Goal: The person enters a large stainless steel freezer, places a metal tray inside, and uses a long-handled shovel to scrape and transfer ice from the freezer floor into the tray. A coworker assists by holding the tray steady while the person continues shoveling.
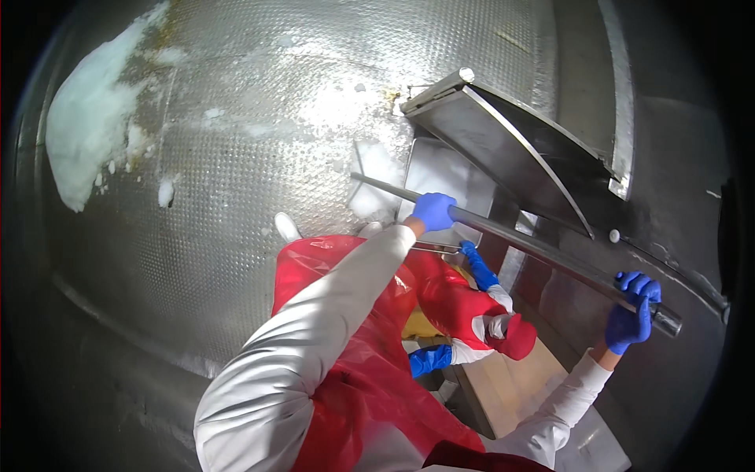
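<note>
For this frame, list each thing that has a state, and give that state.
Left hand: blue-gloved, closed around the long metal bar.
Right hand: blue-gloved, gripping the bar near its end.
Long metal bar: held, tilted.
Metal hatch: swung open.
White residue: stuck to the dimpled steel wall.
Co-worker in red: crouched below, blue-gloved.

Long metal bar [519, 240]: dark grey, round section, straight, smooth. Lies slanted, far end higher-left, near end lower-right. Gripped at two points: one grip just short of the far end, the other close to the near end, whose blunt tip projects just past that grip.
</note>
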Demonstrator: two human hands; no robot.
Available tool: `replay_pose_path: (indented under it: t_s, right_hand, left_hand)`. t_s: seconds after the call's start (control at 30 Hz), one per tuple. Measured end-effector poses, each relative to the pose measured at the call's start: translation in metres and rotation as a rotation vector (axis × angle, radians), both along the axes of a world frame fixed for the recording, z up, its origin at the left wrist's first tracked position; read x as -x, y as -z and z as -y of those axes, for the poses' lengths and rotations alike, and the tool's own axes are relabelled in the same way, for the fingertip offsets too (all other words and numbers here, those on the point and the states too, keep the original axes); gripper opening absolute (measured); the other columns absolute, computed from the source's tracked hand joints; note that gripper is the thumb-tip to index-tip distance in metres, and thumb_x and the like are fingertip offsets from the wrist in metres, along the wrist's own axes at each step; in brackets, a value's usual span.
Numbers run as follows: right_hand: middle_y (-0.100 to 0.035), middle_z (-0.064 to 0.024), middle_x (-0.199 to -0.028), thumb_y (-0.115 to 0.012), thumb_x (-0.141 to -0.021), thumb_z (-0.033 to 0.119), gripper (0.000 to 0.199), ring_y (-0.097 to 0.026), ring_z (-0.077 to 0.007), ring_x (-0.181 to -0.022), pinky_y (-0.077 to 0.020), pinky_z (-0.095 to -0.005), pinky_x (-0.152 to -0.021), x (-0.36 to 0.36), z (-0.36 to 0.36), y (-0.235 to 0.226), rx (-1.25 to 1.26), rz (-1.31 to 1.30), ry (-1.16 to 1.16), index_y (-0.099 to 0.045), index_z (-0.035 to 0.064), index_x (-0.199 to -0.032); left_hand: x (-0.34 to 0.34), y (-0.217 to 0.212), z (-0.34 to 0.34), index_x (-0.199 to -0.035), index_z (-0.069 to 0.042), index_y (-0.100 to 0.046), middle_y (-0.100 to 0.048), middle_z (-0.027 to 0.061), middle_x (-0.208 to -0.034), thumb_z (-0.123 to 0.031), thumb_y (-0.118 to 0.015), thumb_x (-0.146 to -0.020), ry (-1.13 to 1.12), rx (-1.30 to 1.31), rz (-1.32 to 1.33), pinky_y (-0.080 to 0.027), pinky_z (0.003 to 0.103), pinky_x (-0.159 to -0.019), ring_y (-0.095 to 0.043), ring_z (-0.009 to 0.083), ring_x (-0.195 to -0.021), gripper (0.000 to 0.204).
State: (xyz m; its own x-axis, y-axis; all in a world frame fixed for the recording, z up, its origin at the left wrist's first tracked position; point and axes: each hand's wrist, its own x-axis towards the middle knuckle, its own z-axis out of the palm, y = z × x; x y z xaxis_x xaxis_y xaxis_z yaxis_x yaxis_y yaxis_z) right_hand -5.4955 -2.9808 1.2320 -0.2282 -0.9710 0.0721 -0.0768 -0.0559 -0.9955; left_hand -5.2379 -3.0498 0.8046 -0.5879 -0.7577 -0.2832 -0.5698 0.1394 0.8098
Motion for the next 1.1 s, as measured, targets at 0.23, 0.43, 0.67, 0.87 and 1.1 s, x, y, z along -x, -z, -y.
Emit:
replay_pose_path:
  t_s: [0.23, 0.43, 0.67, 0.87, 1.1]
  right_hand:
    - [-0.036, -0.0017, -0.077, -0.063, -0.083, 0.023, 0.025, -0.039, -0.0199, -0.078, -0.039, -0.0384, -0.079, -0.006, -0.008, -0.07, 0.066, -0.044, 0.064, -0.04, 0.013, -0.081]
    - [-0.036, -0.0019, -0.076, -0.065, -0.084, 0.023, 0.026, -0.041, -0.0221, -0.078, -0.0427, -0.0413, -0.085, -0.118, 0.029, 0.035, -0.057, 0.165, 0.089, -0.041, 0.0121, -0.083]
    - [-0.068, -0.0147, -0.109, -0.063, -0.093, 0.024, 0.023, -0.062, -0.0301, -0.112, -0.0394, -0.0454, -0.111, -0.431, 0.032, 0.245, -0.393, 0.424, -0.066, -0.06, 0.004, -0.103]
    - [-0.064, -0.0057, -0.119, -0.052, -0.104, 0.005, 0.014, -0.06, -0.016, -0.112, -0.0468, -0.0307, -0.103, -0.762, 0.03, 0.305, -0.546, 1.023, -0.391, -0.064, 0.002, -0.112]
    - [-0.067, -0.0048, -0.102, -0.072, -0.091, -0.001, 0.012, -0.063, -0.0124, -0.099, -0.0525, -0.0292, -0.089, -0.826, 0.047, 0.284, -0.182, 0.601, -0.331, -0.064, 0.0056, -0.097]
  left_hand:
    - [-0.017, -0.065, -0.002, -0.083, -0.016, -0.071, -0.071, 0.0147, -0.082, -0.035, -0.067, -0.079, 0.079, 0.028, -0.124, -0.055, 0.049, -0.077, -0.069, 0.0393, -0.082, 0.019]
    - [-0.236, -0.037, 0.006, -0.082, -0.016, -0.073, -0.072, 0.0134, -0.08, -0.037, -0.066, -0.078, -0.024, 0.035, 0.163, -0.055, 0.048, -0.076, -0.07, 0.037, -0.077, 0.023]
    - [-0.648, 0.004, 0.013, -0.082, -0.015, -0.074, -0.073, 0.014, -0.085, -0.047, -0.071, -0.075, -0.082, -0.063, 0.73, -0.055, 0.047, -0.075, -0.071, 0.0354, -0.082, 0.033]
    - [-0.863, -0.004, -0.023, -0.091, -0.014, -0.072, -0.071, 0.0125, -0.096, -0.035, -0.071, -0.082, -0.489, 0.29, 0.958, -0.054, 0.047, -0.078, -0.069, 0.0341, -0.091, 0.023]
    - [-0.86, -0.008, -0.01, -0.098, -0.013, -0.07, -0.071, 0.0146, -0.101, -0.053, -0.068, -0.086, -0.539, 0.226, 0.99, -0.053, 0.05, -0.081, -0.068, 0.0368, -0.094, 0.042]
